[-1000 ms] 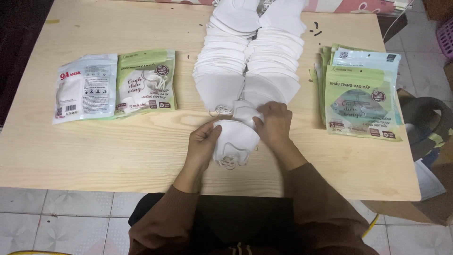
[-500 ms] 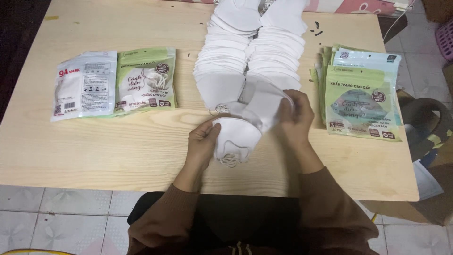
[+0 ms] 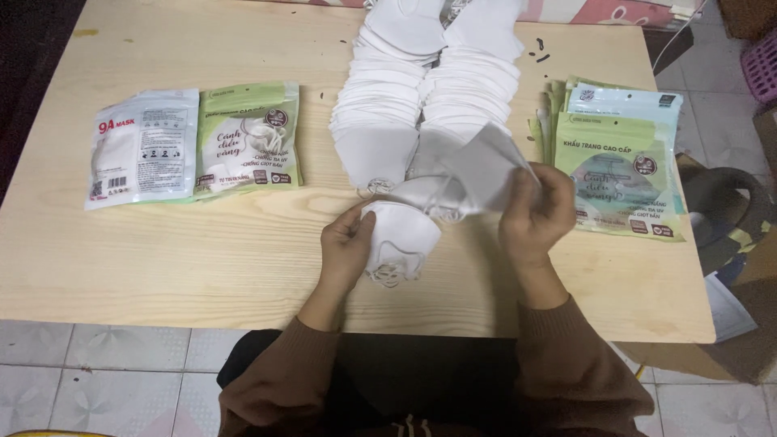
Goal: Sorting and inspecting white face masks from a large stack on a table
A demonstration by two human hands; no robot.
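My left hand [image 3: 346, 243] presses on a small pile of folded white face masks [image 3: 401, 235] lying near the front edge of the wooden table [image 3: 202, 243]. Fingers of my right hand [image 3: 534, 214] pinch a few white masks [image 3: 486, 166], lifted and tilted above the table just right of that pile. Behind both hands, two long overlapping rows of white masks [image 3: 429, 89] run toward the far edge of the table.
Two filled packets, one white [image 3: 142, 150] and one green [image 3: 249, 137], lie at the left. A stack of green and blue empty pouches [image 3: 619, 162] lies at the right. A dark chair [image 3: 720, 210] and papers stand beyond the table's right edge.
My right hand has lifted a few masks off the near pile and swung them up and to the right. My left hand has stayed on the pile.
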